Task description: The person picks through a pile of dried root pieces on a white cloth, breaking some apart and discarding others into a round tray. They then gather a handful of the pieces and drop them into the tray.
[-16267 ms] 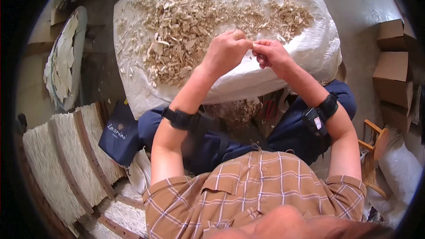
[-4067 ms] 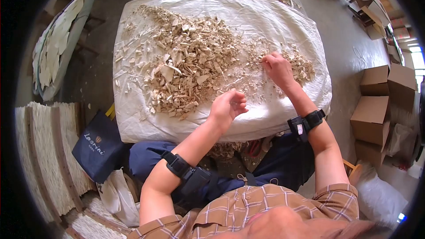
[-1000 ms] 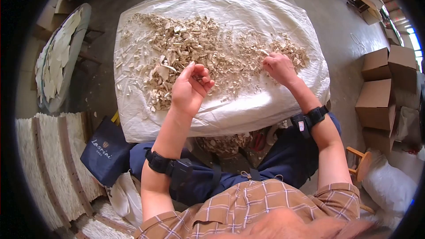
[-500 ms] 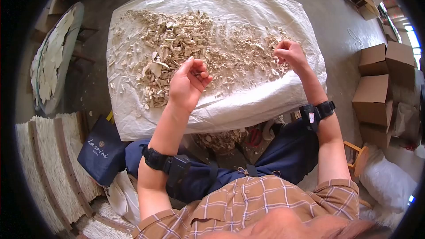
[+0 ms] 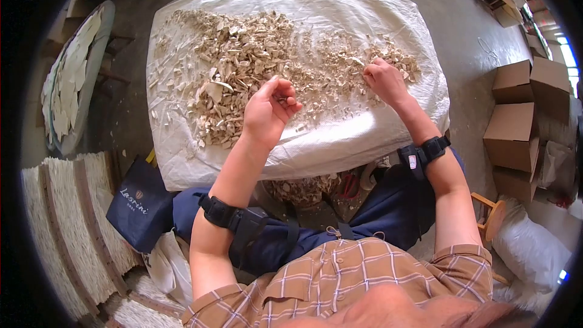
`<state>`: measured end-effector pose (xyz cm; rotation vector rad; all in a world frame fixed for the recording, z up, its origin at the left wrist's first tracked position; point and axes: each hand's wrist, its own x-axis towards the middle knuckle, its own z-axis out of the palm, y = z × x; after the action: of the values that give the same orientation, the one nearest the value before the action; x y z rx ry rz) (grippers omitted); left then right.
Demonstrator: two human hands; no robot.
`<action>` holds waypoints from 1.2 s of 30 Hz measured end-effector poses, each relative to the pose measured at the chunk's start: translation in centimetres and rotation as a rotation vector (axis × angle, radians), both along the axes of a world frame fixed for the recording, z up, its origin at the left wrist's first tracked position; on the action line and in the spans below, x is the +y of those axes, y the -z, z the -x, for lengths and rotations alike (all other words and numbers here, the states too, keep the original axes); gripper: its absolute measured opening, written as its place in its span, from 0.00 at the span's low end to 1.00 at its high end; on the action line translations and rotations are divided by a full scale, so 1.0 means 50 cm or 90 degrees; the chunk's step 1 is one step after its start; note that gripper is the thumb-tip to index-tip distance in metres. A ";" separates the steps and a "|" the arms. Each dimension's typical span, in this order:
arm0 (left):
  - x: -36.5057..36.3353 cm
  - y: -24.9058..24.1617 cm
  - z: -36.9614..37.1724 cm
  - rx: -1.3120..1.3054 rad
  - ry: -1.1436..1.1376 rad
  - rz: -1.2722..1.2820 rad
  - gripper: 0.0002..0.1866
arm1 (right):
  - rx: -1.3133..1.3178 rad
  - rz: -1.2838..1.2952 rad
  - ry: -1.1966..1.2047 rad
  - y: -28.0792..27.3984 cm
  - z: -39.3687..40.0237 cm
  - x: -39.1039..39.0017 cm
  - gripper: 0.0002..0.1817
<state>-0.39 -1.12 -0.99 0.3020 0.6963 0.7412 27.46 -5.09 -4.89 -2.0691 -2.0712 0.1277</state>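
A large heap of dried, pale tan flakes and chips [image 5: 243,48] covers the left and middle of a white cloth [image 5: 364,9] spread over a table. My left hand [image 5: 267,112] is held above the near side of this heap, palm turned inward and fingers curled closed; what lies in them, if anything, is hidden. Over a smaller pile of finer chips [image 5: 401,61] on the right, my right hand [image 5: 387,82] is closed in a pinch, fingertips at the pile's left edge. Whatever it pinches is too small to make out.
Under the table's near edge stands a container of similar chips [image 5: 303,189], with red-handled scissors [image 5: 348,187] beside it. A navy bag [image 5: 138,203] sits at left, near a round tray of pale sheets [image 5: 76,76]. Cardboard boxes [image 5: 510,127] and a stool [image 5: 493,218] are at right.
My right hand has shifted left and slightly down, uncovering more of the right-hand pile. My left hand has moved a little to the right; both stay closed.
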 end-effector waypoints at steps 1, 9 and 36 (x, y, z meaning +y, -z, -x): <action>-0.002 0.005 -0.003 0.003 0.004 0.005 0.11 | -0.014 -0.001 0.006 0.002 -0.001 0.005 0.05; -0.034 0.035 -0.035 0.032 0.084 0.035 0.14 | 0.597 0.204 -0.070 -0.119 0.100 0.001 0.06; -0.024 0.035 -0.029 0.064 0.023 0.009 0.13 | 0.187 -0.018 -0.044 -0.084 0.113 0.010 0.07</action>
<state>1.08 -2.34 -2.72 0.3397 0.7882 0.6901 21.79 -4.59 -0.69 -1.8359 -1.9518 0.3868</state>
